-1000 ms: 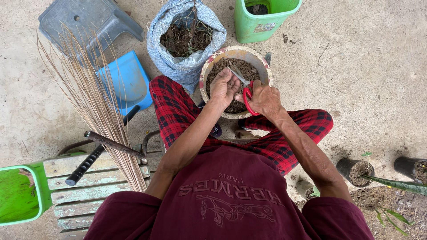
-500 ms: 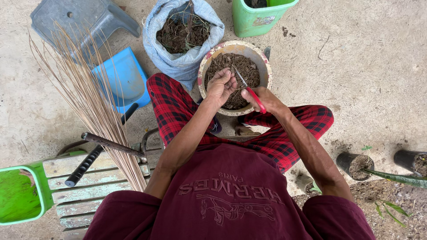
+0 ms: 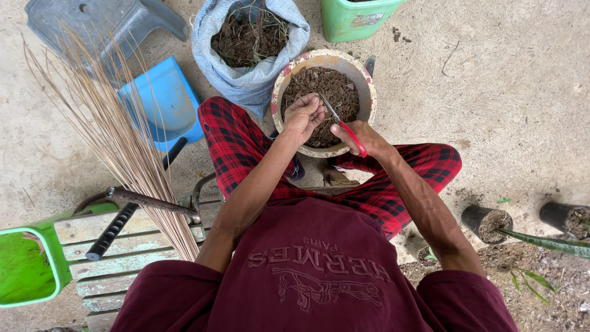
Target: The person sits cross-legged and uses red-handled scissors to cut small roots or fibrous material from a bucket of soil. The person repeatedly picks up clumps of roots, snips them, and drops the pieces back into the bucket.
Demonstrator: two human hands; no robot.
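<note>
I sit with a round basin (image 3: 367, 87) of dark fibrous soil between my knees. My right hand (image 3: 358, 136) grips red-handled scissors (image 3: 342, 123), blades pointing toward my left hand. My left hand (image 3: 303, 115) hovers over the basin's near side, fingers curled around a small bit of material that I cannot make out. Both hands are close together above the soil.
A grey sack (image 3: 246, 75) of rooty soil stands behind the basin. A blue dustpan (image 3: 161, 106), a bundle of thin sticks (image 3: 117, 138), a grey stool (image 3: 98, 27) and a wooden bench (image 3: 110, 258) lie left. Green bucket (image 3: 353, 18) at top; black nursery pots (image 3: 485, 222) right.
The view shifted slightly. My hands have drawn a little toward me over the basin's near edge; the scissors remain in my right hand.
</note>
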